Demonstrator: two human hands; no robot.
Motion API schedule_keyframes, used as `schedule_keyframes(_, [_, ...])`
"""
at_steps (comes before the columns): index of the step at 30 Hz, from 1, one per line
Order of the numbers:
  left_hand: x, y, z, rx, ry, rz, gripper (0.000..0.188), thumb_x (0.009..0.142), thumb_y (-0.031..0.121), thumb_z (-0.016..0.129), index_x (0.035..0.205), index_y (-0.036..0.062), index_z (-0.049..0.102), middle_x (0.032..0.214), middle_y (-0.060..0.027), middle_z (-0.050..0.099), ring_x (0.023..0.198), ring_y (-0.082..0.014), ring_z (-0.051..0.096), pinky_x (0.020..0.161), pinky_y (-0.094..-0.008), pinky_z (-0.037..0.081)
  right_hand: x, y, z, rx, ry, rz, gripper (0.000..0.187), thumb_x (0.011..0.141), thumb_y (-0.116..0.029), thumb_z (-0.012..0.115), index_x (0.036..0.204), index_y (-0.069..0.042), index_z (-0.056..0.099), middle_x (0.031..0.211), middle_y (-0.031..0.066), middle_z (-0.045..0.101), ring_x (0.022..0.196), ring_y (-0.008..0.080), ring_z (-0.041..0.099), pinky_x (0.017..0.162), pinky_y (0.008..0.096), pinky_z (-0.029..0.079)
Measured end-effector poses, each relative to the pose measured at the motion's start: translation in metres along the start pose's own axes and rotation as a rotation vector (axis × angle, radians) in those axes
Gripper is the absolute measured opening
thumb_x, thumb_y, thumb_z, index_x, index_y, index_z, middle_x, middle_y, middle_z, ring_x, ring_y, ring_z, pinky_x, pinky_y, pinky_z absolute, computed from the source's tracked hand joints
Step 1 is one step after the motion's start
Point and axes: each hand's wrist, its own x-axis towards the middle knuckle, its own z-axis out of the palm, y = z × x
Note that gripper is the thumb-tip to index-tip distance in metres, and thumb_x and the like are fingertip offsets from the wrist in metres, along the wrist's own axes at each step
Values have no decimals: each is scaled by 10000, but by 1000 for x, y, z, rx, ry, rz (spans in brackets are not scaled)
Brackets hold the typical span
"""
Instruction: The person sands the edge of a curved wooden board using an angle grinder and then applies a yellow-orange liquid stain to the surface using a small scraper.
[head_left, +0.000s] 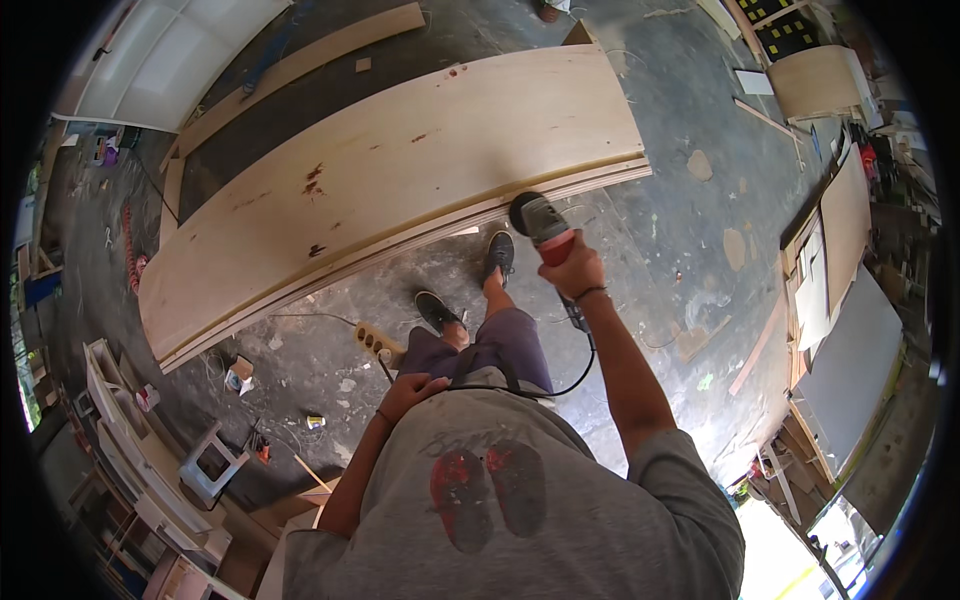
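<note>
My right hand [574,268] is wrapped round the red body of an angle grinder [545,222]. The grinder's round black disc end meets the near long edge of a large pale plywood panel [420,150]. Several reddish-brown stains mark the panel's face, and layered edges show along its near side. At my waist, my left hand [412,392] is closed at the black power cord [575,385], its palm side hidden. From there the cord loops across my front to the grinder.
A power strip [376,340] lies on the floor left of my feet. Beyond the panel is a long wooden board [300,65]. Sheets [850,365] lean at the right. A grey box-like frame [212,465] and white cabinet parts [135,465] stand at the lower left.
</note>
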Motion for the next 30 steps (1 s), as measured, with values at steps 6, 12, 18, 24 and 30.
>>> schedule_keyframes(6, [-9, -16, -12, -27, 59, 53, 491, 821, 427, 605, 589, 0, 536, 498, -7, 413, 529, -55, 367, 481, -271, 338, -31, -68, 52, -53, -123, -135, 646, 557, -348, 718, 1067, -82, 424, 810, 216, 625, 797, 404, 608, 725, 469, 492])
schedule_keyframes(12, [-31, -36, -25, -53, 93, 63, 489, 819, 418, 612, 567, 10, 518, 497, 9, 408, 529, -46, 356, 472, -267, 328, -29, -64, 53, -35, -103, -90, 655, 556, -348, 716, 1081, -77, 433, 836, 212, 628, 835, 390, 605, 723, 454, 497])
schedule_keyframes(18, [-47, -65, -30, -130, 148, 69, 520, 810, 415, 629, 514, 31, 443, 495, 29, 357, 521, -44, 315, 452, -276, 299, -10, -25, 23, 14, 96, 3, 661, 518, -321, 728, 1048, -32, 459, 904, 214, 625, 888, 358, 606, 759, 415, 495])
schedule_keyframes(24, [-56, -83, -30, -178, 136, 120, 534, 806, 423, 633, 502, 37, 423, 487, 33, 340, 511, -44, 299, 445, -278, 288, -28, -62, 54, -16, 45, -57, 624, 523, -303, 728, 1030, -40, 475, 885, 202, 628, 860, 355, 613, 749, 413, 496])
schedule_keyframes(30, [-74, -106, -24, -255, 188, 135, 517, 814, 410, 627, 512, 39, 431, 490, 31, 356, 507, -45, 308, 447, -271, 287, -57, -129, 98, -124, -60, -155, 639, 516, -304, 759, 1021, -45, 466, 890, 199, 629, 876, 365, 605, 755, 420, 495])
